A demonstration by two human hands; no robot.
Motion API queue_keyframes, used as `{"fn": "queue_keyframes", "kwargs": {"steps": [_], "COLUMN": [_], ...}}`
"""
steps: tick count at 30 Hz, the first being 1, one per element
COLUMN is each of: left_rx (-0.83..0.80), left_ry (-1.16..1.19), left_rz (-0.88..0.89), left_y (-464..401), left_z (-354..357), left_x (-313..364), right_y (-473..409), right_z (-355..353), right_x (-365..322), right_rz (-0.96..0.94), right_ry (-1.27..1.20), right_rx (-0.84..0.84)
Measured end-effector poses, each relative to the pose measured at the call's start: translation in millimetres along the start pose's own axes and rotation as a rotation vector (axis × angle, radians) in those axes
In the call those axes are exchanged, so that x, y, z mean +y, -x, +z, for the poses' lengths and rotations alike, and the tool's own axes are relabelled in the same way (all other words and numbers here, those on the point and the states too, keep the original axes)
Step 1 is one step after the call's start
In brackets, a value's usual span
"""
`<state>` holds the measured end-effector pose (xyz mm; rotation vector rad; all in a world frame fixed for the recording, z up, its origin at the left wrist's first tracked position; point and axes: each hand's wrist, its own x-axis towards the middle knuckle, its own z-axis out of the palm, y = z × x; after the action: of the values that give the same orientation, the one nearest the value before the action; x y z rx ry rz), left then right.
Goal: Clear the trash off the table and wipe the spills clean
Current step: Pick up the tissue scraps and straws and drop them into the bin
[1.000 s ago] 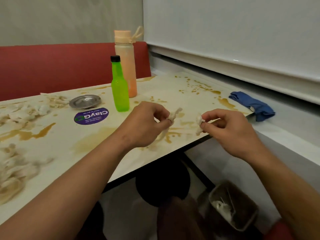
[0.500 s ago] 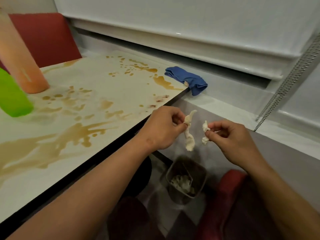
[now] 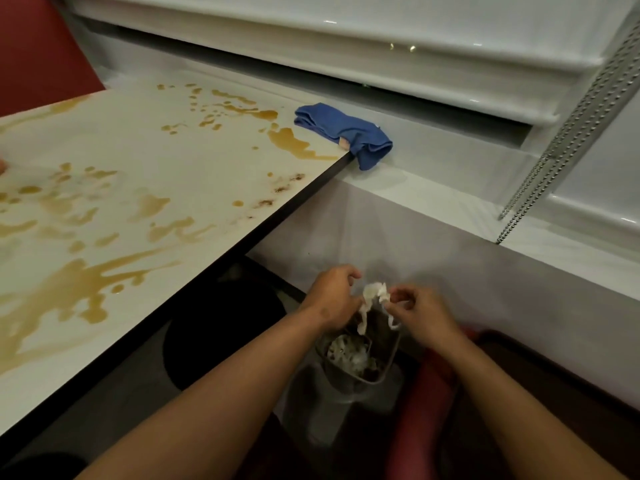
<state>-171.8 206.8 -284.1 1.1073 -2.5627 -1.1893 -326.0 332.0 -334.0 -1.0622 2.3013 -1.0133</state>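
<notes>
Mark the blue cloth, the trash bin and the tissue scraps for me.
blue cloth (image 3: 341, 135): head view, middle of the bundle at the table corner.
trash bin (image 3: 379, 377): head view, near rim.
tissue scraps (image 3: 374, 292): head view, crumpled top between the hands.

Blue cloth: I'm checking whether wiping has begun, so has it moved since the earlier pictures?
No. The blue cloth lies bunched at the same far table corner.

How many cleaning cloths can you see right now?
1. A crumpled blue cloth lies on the far corner of the stained white table, drooping over its edge. More could be out of view.
</notes>
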Motion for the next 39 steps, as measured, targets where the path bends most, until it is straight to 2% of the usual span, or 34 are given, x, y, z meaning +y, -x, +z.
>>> {"fn": "queue_keyframes", "kwargs": {"steps": [4,11,17,22,29,39], "left_rx": [0.008,0.094,0.248,0.367,0.470,0.598], "left_ry": [-0.070,-0.057,-0.105,-0.149,-0.222,-0.340], "left_rz": [-0.005,0.043,0.125,0.097,-0.035,-0.370], "left_y": [14.3,66.2,134.9,201.7,308.3,474.8], "left_z": [-17.0,-80.2,-144.6,-193.8,-243.5,-293.0], "left_x": [-5.2,5.7,22.3,11.2,-28.9,-121.7], "right_y": [0.0,20.1,53.8,88.4,125.5,186.5], "right_z": [5.6,-21.9,-38.1,-23.5,29.4,107.3], "right_x": [-1.0,-98.7,-195.5,-257.4,-324.6,-408.1], "right_rz": [-0.001,-0.237,-0.460,-0.634,-0.798,-1.078], "right_ry": [0.157,-0.009,-0.134,-0.237,-0.258,-0.090], "right_rx": [-0.117,-0.053,-0.111,-0.174,-0.339,-0.581]}}
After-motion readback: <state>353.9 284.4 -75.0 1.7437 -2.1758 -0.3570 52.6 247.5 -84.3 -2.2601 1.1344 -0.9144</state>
